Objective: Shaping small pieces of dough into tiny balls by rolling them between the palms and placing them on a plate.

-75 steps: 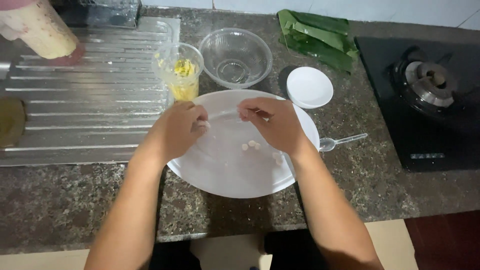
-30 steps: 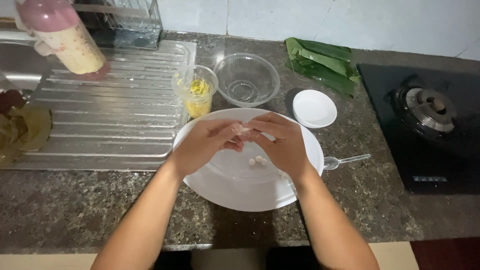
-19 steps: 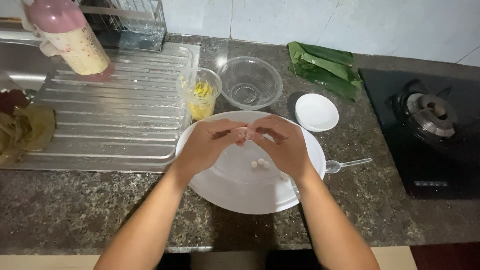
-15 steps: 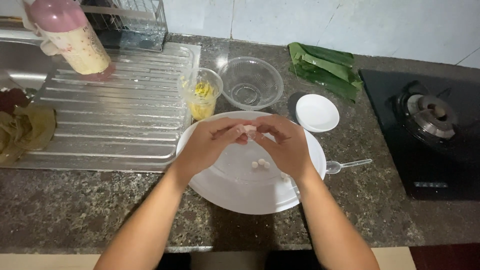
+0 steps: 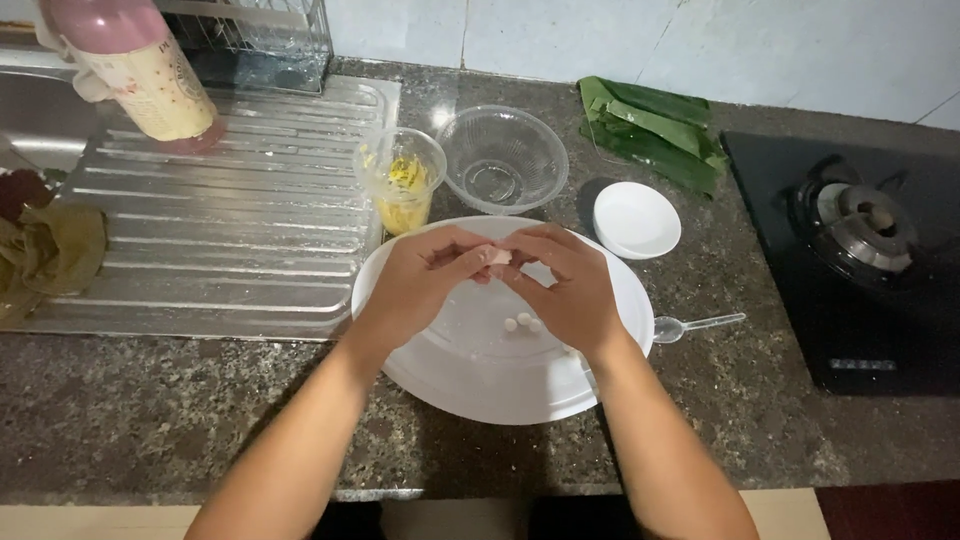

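While both hands pinch one small pale lump (image 5: pixel 497 257) between their fingertips above the large white plate (image 5: pixel 500 385), three finished little balls (image 5: pixel 522 322) already lie on it, so the shaping looks barely begun. Left hand (image 5: pixel 425 285) and right hand (image 5: pixel 565 290) grip only that lump. Beyond stand one plastic cup (image 5: pixel 402 178), one clear bowl (image 5: pixel 502 158), one small saucer (image 5: pixel 637 219), one spoon (image 5: pixel 690 325).

- My left hand (image 5: pixel 425 285): bare, no glove, no ring or band that I can see.
- My right hand (image 5: pixel 560 290): bare as well, no ring or wristwatch showing.
- Both forearms: uncovered from wrist to the bottom edge of view; no sleeve or cuff reaches into sight.
- Fingernails: short, as far as they show.
- No bandage or marking visible on either arm.
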